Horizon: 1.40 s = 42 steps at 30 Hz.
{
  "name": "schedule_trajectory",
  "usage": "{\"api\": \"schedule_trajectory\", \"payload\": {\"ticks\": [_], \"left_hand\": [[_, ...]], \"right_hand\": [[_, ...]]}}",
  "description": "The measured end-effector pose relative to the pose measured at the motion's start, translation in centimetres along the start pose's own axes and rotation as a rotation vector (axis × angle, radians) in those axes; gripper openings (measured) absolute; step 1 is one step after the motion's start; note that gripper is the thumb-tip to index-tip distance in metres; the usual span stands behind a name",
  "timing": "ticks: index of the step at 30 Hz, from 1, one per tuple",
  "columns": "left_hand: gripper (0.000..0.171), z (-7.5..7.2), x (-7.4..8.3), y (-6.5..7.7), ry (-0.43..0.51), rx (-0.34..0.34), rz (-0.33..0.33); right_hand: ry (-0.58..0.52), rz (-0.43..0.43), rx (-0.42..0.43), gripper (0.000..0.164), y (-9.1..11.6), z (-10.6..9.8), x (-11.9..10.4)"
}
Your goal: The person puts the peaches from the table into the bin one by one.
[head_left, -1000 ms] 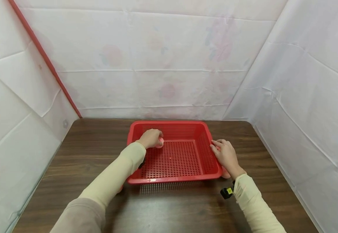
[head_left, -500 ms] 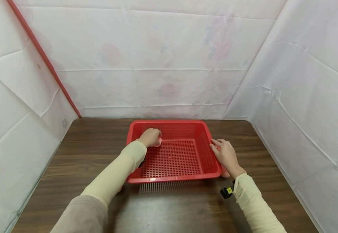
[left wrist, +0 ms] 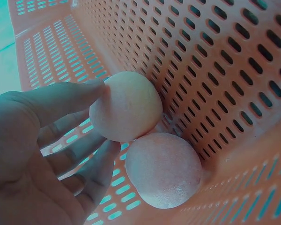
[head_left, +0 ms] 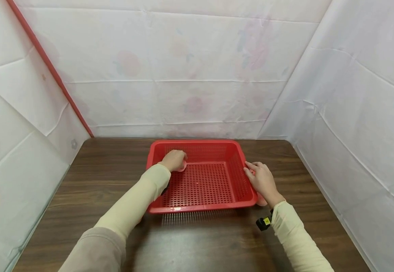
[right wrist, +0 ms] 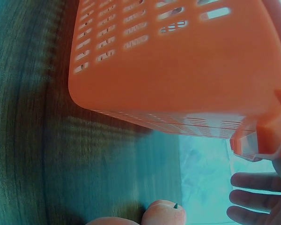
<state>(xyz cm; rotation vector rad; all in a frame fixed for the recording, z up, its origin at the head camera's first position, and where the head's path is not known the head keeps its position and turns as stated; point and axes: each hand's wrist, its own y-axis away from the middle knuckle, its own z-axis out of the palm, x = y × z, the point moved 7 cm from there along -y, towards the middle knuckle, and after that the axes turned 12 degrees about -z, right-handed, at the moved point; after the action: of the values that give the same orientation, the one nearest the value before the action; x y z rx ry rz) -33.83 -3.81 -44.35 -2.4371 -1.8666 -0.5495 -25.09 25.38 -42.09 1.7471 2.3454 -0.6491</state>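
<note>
Inside the red plastic basket [head_left: 197, 207], my left hand [head_left: 174, 160] is low at its left end. Its thumb and fingers grip a pale peach [left wrist: 126, 105]. A second peach [left wrist: 164, 171] lies against the first on the slotted bottom, by the basket wall. My right hand [head_left: 263, 182] is at the basket's right rim, index finger and thumb touching it. In the right wrist view the other fingers [right wrist: 255, 199] stretch out beside the rim's lug, holding nothing. Outside the basket, a peach [head_left: 261, 200] lies partly hidden under the right wrist.
The basket stands on a dark wood-grain table [head_left: 108, 170]. On the tabletop beside it, the right wrist view shows a peach with a stem [right wrist: 164, 213] and the edge of another. Pale floral sheeting [head_left: 197, 75] hangs behind and at both sides.
The left hand has shifted slightly left and turned a little with its peach, inside the basket. The right hand keeps its place at the rim. The head view has moved slightly.
</note>
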Motion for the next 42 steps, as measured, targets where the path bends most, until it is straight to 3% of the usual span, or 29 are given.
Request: {"api": "schedule_trajectory", "payload": {"ticks": [18, 23, 38, 42], "left_hand": [[0.032, -1.2, -1.0, 1.0, 0.051, -0.011, -0.068], [0.034, -1.7, -1.0, 1.2, 0.054, -0.009, -0.051], [0.040, -3.1, -0.8, 1.7, 0.072, -0.022, -0.087], [0.040, -3.9, -0.5, 2.4, 0.094, -0.030, -0.107]], "right_hand": [[-0.012, 0.012, -0.018, 0.041, -0.1, 0.0, -0.2], [-0.007, 0.012, -0.015, 0.041, -0.1, 0.0, -0.1], [-0.010, 0.008, -0.013, 0.041, -0.1, -0.1, -0.3], [-0.010, 0.005, -0.009, 0.041, 0.0, -0.2, -0.3]]}}
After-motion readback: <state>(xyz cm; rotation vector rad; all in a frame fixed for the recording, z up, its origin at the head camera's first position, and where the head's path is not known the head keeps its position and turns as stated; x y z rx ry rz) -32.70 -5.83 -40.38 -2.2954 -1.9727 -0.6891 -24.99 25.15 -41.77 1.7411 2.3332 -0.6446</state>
